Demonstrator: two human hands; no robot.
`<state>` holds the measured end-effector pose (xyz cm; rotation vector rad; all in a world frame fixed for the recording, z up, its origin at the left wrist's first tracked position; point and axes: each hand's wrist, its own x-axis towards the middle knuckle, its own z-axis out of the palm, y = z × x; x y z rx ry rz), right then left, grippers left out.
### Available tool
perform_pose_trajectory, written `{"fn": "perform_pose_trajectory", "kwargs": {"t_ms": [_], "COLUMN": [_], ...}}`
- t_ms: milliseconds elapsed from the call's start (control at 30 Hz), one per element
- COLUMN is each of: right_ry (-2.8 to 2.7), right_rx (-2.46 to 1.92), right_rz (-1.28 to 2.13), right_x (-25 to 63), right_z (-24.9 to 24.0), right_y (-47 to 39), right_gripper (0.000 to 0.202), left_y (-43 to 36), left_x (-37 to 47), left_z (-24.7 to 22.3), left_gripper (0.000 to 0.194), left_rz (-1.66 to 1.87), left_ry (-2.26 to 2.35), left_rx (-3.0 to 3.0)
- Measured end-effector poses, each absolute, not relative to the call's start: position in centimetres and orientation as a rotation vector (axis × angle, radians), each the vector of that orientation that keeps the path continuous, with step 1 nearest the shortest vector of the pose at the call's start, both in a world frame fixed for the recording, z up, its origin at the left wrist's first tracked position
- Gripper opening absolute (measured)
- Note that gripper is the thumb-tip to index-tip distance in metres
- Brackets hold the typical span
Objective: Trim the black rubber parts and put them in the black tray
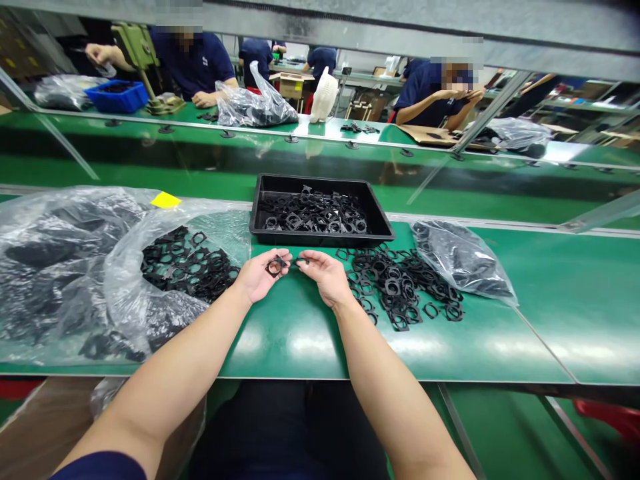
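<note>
My left hand [259, 277] is closed on a black plastic ring part [275, 268], a round opening in a flat frame. Close beside it, my right hand [324, 275] pinches a small dark part [301, 261], seen nearly edge-on, so its shape is hard to make out. Both hands are above the green table, just in front of a black tray [320, 238] that holds many similar black parts. To the right of my right hand lies a loose pile of black ring parts [393, 287]. On the left, more black parts [187, 263] spill in the mouth of a clear plastic bag [120, 267].
A filled clear bag [463, 260] lies at the right of the pile. A yellow label [166, 199] is on the left bag. Behind the tray runs a metal rail, with a second green bench beyond, where people work beside a blue bin [118, 97] and a green hand press [137, 50].
</note>
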<state>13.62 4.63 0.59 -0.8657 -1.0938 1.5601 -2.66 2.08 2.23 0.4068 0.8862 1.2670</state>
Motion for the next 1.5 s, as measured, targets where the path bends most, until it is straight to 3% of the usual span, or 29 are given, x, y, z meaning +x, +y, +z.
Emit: {"fn": "perform_pose_trajectory", "kwargs": {"t_ms": [100, 233, 533, 800, 933, 1167, 1500], "right_ry": [-1.034, -1.022, -1.106, -1.051, -1.041, -1.069, -1.174], "right_rx": [-0.903, -0.983, -1.079, -1.06, -1.038, -0.968, -1.004], "right_rz": [1.54, 1.553, 1.522, 1.642, 1.678, 1.722, 1.67], "right_x": [13.6, 13.6, 13.5, 13.8, 14.0, 13.9, 14.0], "right_z": [0.6, 0.8, 0.8, 0.7, 0.8, 1.0, 1.1], "right_y": [4.6, 4.6, 4.6, 4.5, 4.5, 4.4, 4.3], "right_gripper": [0.05, 0.044, 0.041, 0.036, 0.035, 0.038, 0.041], "left_y": [2.1, 1.9, 1.9, 1.9, 1.5, 1.5, 0.8], "left_x": [-2.7, -2.6, -2.4, -2.5, -2.4, -2.5, -2.2], "left_z": [2.1, 1.7, 1.1, -0.2, 0.3, 0.4, 1.8], "left_gripper": [0.018, 0.011, 0.031, 0.048, 0.038, 0.049, 0.039], "left_rz": [1.286, 1.332, 1.39, 1.307, 1.317, 1.294, 1.314], "left_ry": [0.889, 0.891, 1.048, 1.186, 1.299, 1.375, 1.351], "left_rx": [0.437, 0.532, 0.777, 1.335, 1.559, 1.611, 1.784]}}
